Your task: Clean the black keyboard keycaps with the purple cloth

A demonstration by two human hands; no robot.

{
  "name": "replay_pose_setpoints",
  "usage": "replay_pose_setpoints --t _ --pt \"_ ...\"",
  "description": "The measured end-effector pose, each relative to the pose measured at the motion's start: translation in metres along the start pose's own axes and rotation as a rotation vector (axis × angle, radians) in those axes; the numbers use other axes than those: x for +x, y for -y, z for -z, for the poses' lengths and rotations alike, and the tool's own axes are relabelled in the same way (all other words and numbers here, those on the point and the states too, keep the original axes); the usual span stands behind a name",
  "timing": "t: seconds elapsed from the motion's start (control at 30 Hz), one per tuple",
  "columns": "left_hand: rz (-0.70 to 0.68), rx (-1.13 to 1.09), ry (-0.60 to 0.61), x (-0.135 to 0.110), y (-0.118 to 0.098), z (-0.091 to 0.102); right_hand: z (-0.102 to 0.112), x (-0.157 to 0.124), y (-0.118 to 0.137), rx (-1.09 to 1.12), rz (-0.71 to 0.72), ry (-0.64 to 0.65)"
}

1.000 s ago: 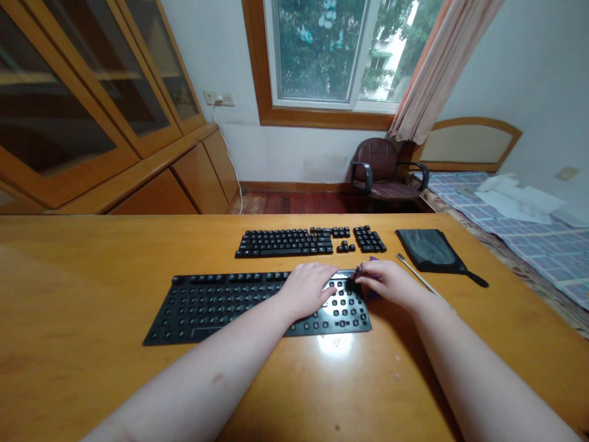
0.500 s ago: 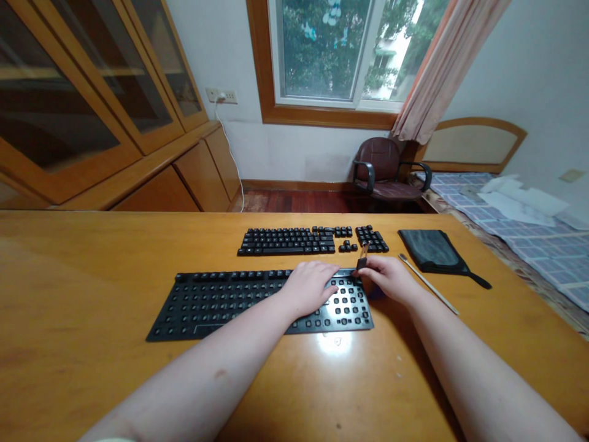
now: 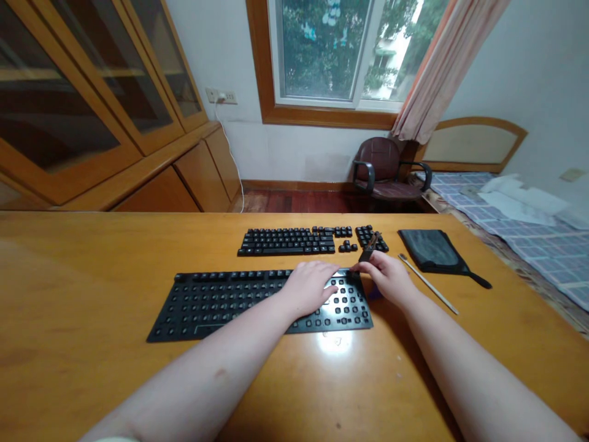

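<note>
On the desk lies a black keyboard base [image 3: 239, 293] with its keycaps off and the switch stems bare. My left hand [image 3: 307, 285] rests across its right half, fingers stretched toward the top edge, holding nothing. At the keyboard's upper right corner, my right hand [image 3: 389, 275] pinches a small black tool [image 3: 367, 255] with thin brownish prongs pointing up and away; its exact kind is unclear. The fingertips of this hand are close to the top edge. Behind the base, loose black keycaps [image 3: 288, 241] stand arranged in keyboard layout, with the number-pad group partly behind the tool.
Right of my right hand lies a thin, pale-handled brush [image 3: 430, 284] with a dark tip. Beyond it is a black pouch [image 3: 432, 250] with a strap. Across the desk are an armchair [image 3: 384, 166], a bed [image 3: 519, 212] and a glass-door cabinet [image 3: 87, 92].
My right hand has tipped the small tool, so its prongs lean further right and away. My left hand and the keyboard base have barely moved.
</note>
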State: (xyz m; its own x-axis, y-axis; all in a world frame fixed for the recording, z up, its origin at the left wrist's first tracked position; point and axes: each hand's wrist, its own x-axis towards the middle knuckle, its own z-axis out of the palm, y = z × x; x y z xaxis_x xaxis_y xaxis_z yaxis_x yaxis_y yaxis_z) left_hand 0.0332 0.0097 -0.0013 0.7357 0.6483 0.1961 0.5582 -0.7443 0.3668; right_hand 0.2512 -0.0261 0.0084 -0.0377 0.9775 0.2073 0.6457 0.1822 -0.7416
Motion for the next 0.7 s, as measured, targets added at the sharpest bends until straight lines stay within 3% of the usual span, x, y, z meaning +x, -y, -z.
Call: replay_pose_setpoints --t 0.13,0.27,0.53,0.7 --pt "-0.014 -0.076 -0.072 -0.001 -0.002 0.003 -0.016 -0.005 0.000 0.161 0.009 -0.056" --pt "-0.037 -0.180 -0.129 -0.001 -0.003 0.005 -0.023 -0.011 0.005 0.175 0.075 -0.118" --pt "-0.012 -0.281 -0.272 -0.002 -0.002 0.000 -0.028 -0.012 0.019 0.204 0.349 -0.135" --pt "-0.087 -0.313 -0.309 -0.003 -0.003 0.000 -0.025 -0.011 0.020 0.179 0.406 -0.122"
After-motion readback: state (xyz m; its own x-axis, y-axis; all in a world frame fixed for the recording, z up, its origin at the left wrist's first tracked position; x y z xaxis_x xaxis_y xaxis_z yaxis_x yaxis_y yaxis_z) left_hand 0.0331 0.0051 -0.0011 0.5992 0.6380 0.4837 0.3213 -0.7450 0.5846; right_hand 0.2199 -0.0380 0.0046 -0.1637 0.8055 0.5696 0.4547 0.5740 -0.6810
